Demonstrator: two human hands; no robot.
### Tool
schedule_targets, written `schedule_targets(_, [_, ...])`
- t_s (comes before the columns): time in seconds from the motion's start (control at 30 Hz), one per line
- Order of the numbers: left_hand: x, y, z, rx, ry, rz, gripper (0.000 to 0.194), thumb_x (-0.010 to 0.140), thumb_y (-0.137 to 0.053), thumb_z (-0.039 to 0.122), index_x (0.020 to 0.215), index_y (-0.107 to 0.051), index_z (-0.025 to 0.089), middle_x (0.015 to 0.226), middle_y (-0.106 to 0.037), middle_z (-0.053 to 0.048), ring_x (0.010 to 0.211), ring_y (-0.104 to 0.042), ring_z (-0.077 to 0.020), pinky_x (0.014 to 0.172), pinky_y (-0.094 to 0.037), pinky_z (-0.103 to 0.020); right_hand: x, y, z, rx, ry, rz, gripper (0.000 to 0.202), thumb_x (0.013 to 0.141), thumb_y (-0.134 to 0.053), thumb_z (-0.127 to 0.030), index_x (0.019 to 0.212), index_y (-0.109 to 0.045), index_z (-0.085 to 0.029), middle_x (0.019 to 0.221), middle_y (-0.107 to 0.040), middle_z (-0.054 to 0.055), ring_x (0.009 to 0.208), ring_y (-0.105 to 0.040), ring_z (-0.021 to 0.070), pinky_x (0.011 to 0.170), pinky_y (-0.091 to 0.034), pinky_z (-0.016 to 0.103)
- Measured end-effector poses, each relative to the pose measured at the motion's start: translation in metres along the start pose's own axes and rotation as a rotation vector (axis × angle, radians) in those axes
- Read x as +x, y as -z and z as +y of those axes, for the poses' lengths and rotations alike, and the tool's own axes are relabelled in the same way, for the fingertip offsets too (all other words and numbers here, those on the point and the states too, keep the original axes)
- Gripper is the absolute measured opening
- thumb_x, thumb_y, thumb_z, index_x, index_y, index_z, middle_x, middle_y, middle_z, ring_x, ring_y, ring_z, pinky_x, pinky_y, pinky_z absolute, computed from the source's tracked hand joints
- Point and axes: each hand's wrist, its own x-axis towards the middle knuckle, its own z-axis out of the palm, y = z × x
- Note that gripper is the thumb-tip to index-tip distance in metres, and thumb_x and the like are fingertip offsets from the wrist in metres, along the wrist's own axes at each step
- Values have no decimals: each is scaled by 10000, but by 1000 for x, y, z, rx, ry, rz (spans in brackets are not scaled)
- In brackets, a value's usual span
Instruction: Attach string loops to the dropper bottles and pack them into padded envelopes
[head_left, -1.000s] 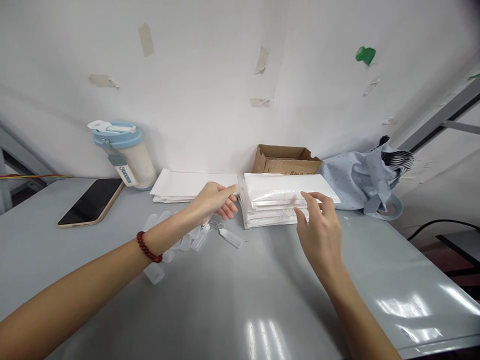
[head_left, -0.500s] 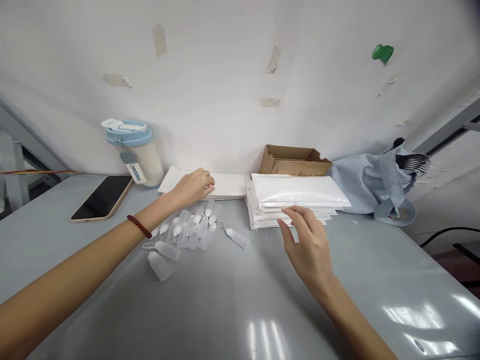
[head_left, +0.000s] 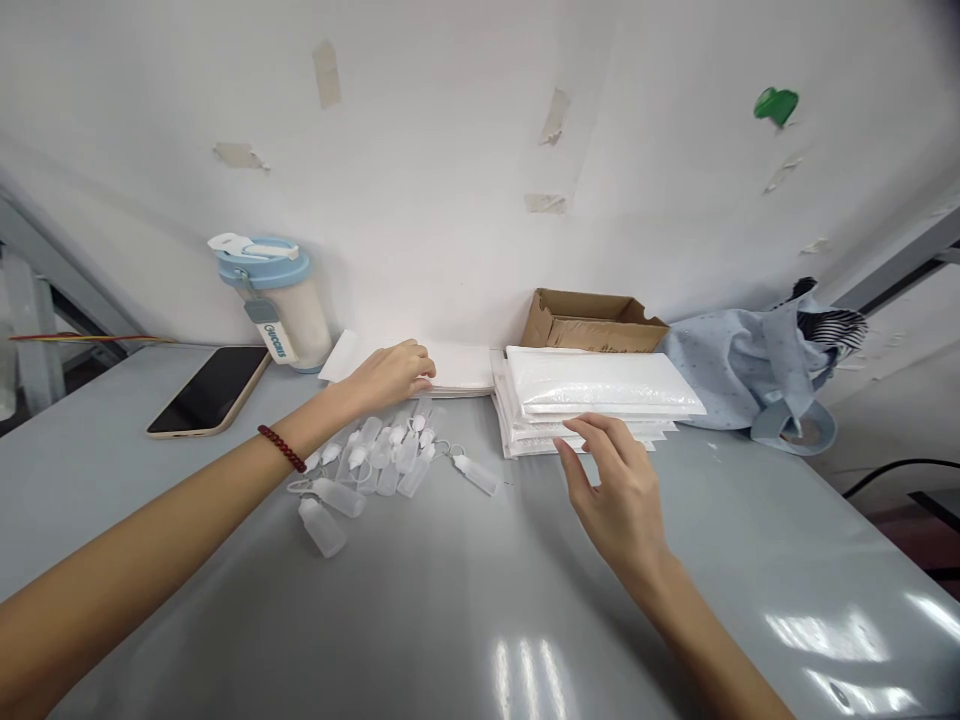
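Head view: puffy envelopes (head_left: 607, 380), seemingly done, lie beyond the right hand's (head_left: 619, 493) parted, empty fingers, while flat envelopes (head_left: 461, 366) under the left hand's (head_left: 384, 379) curled fingers, grip unclear, and bottles (head_left: 415, 476) near them look undone.

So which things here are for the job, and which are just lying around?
Probably for the job, being nearest the hands:
flat white stack, at the left hand
puffy white packets, by the right hand
small bottles, between the hands

Probably just lying around:
phone
blue-lidded cup
blue cloth

Can't tell: cardboard box
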Motion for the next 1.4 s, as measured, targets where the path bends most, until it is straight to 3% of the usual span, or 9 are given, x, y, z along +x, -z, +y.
schedule_targets(0.4, [-6,1,12,195,139,105,251,809,-376,7,836,-607,102,890,-589,-152,897,-521,-263,566,-384,-296,0,-1,0,7,3,-3,122,888,-527,-197,998,-575,-177,957,-613,80,727,-586,167,662,-426,306])
schedule_targets(0.63, [-19,20,18,200,249,323,292,851,-365,70,1032,-592,100,1006,-596,-160,979,-528,-284,637,-448,-331,1,0,0,31,-7,21,126,893,-520,-218,998,-582,-192,950,-620,81,752,-598,180,687,-449,325])
schedule_targets(0.77, [-55,34,39,179,75,657,263,834,-437,110,1005,-619,191,927,-631,-91,824,-566,-221,661,-459,-330,6,9,-5,154,-67,84,153,916,-464,-226,981,-597,-184,920,-636,85,824,-611,199,718,-475,332])
schedule_targets(0.9, [-104,35,72,153,-389,802,209,789,-547,120,941,-641,230,807,-650,-57,711,-569,-189,622,-465,-318,15,25,-4,326,-261,54,248,945,-398,-296,909,-622,-196,876,-656,55,823,-610,193,731,-482,329])
schedule_targets(0.97, [-122,32,91,92,-531,693,218,829,-485,143,920,-668,219,840,-670,-61,757,-584,-195,595,-463,-313,18,33,1,416,-303,-76,271,937,-416,-351,881,-636,-202,851,-658,44,808,-614,190,710,-492,317])
schedule_targets(1.1, [-133,22,128,12,-658,531,300,843,-422,138,958,-699,122,914,-682,-103,771,-588,-192,562,-486,-290,16,39,3,536,-180,-645,275,904,-483,-414,1075,-613,-243,1010,-666,46,910,-627,202,617,-522,274])
schedule_targets(1.2, [-129,16,145,41,-636,481,278,826,-461,121,979,-689,74,937,-670,-121,745,-580,-189,536,-478,-285,7,34,-6,564,-26,-912,509,827,-599,-459,1274,-475,-251,1167,-616,67,1034,-601,219,809,-531,353])
schedule_targets(1.27, [-128,13,151,51,-619,477,271,829,-470,116,993,-678,59,950,-665,-132,756,-579,-190,528,-472,-286,1,29,-15,551,5,-983,547,827,-605,-448,1303,-432,-244,1163,-607,73,1061,-584,221,868,-508,375])
schedule_targets(1.4, [-132,8,153,31,-586,481,295,863,-432,104,1055,-651,56,995,-664,-128,814,-588,-190,594,-501,-301,-7,19,-27,513,-89,-928,243,903,-499,-290,1139,-513,-232,967,-634,44,897,-611,199,765,-515,343])
